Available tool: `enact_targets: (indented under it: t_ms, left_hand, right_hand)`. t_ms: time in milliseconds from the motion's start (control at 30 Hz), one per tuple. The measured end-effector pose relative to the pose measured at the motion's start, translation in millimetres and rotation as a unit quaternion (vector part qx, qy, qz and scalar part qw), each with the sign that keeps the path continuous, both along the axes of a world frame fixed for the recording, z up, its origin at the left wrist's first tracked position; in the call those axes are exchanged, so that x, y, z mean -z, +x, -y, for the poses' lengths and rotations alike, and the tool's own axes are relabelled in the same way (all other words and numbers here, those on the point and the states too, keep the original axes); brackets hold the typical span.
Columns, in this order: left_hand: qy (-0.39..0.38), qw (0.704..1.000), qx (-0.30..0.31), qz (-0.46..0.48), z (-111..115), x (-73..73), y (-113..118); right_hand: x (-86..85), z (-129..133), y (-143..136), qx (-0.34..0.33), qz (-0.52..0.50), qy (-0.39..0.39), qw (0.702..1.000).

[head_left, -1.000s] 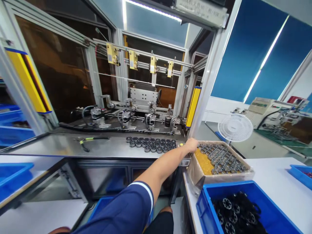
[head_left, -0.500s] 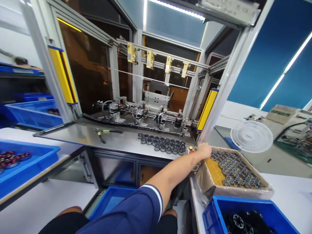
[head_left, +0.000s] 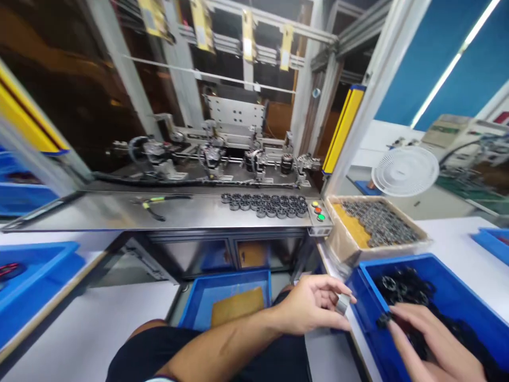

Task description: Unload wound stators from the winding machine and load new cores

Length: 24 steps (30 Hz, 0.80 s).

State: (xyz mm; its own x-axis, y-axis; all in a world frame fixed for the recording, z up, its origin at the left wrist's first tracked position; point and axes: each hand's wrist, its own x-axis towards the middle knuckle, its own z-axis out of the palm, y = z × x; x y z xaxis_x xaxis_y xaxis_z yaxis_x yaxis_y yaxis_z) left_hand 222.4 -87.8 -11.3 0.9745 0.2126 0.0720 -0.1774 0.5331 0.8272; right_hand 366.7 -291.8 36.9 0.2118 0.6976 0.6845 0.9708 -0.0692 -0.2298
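Left hand (head_left: pixel 312 306) grips small silver-grey curved piece (head_left: pixel 343 304) between thumb and fingers, left of blue rectangular plastic bin (head_left: pixel 366 300). Right hand (head_left: pixel 437 339) pinches small black part (head_left: pixel 384 319) at bin's left rim; contact with rim cannot be told. Bin holds jumbled black parts (head_left: pixel 409 284).

- Left hand (head_left: pixel 304 307), lower centre-right: pinches a small grey metal part (head_left: pixel 342 304) between thumb and fingers.
- Right hand (head_left: pixel 441 339): holds a small black piece (head_left: pixel 384 319) by the near side of a blue bin (head_left: pixel 397 261) containing dark parts (head_left: pixel 411 286).
- Behind the bin: an open box (head_left: pixel 345 248) with grey components (head_left: pixel 384 223).
- On the steel worktop (head_left: pixel 207 216): clustered dark rings (head_left: pixel 274 205) and a green-and-black hand tool (head_left: pixel 157 199).
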Motion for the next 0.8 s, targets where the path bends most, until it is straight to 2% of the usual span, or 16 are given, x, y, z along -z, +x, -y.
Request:
enact_targets:
  t_ms: [100,200,333,600,800]
  left_hand:
    - [-0.014,1.000,0.026,-0.008,15.4,-8.7,-8.7]
    - [-0.037,0.997,0.056,-0.022,30.0,-11.5,-15.1]
    - [-0.061,0.996,0.060,-0.017,40.3,-11.2,-18.8]
    - [-0.066,0.996,0.053,-0.013,43.0,-9.5,-19.1]
    - [-0.050,0.998,0.030,-0.010,40.8,-4.7,-19.6]
  right_hand:
    - [-10.2,-8.3,-37.7,-0.055,-0.034,0.007,0.998]
    - [-15.3,-9.3,-54.1,-0.102,-0.064,0.001,0.993]
    - [-15.8,-6.1,-56.9,-0.116,-0.057,0.011,0.992]
    - [-18.6,-2.4,-59.0,-0.111,-0.023,-0.009,0.993]
    - [-4.8,4.3,-48.3,-0.136,0.024,-0.054,0.989]
